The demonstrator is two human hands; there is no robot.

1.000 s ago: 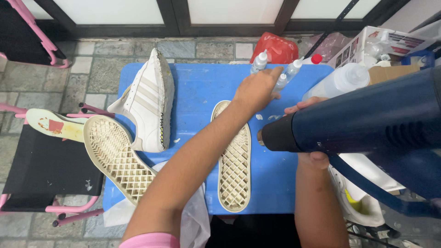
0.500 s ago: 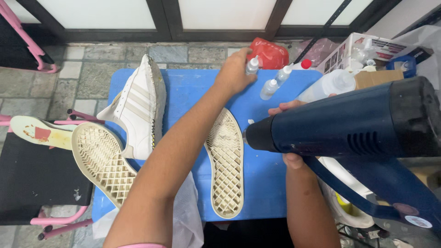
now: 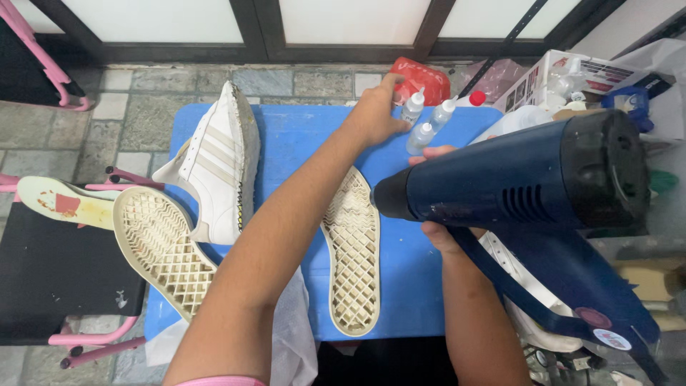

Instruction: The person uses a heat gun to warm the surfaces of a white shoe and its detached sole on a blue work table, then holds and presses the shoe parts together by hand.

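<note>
The left hand (image 3: 373, 114) is stretched far out to the upper middle of the frame. Its fingers are spread loose and open, and the fingertips are at a small squeeze bottle (image 3: 413, 106) — touching it or just about to, I cannot tell which. 2 more small bottles (image 3: 432, 123) stand just beside it, a bit to the right, all upright near the far edge of the blue table (image 3: 293, 143).

The right hand (image 3: 437, 234) is closed tight around the handle of a big dark blue heat gun (image 3: 514, 182). The gun fills the right side of the frame, and its nozzle points left, toward the middle.

The small squeeze bottle sits up and away from both hands' arms, and the left hand is much nearer to it.

Under the left arm lies a loose shoe sole (image 3: 352, 250) with its grid side up — its long way runs from top to bottom. A white shoe (image 3: 218, 164) leans on its side at the upper left, with another sole (image 3: 161, 250) below it.
</note>
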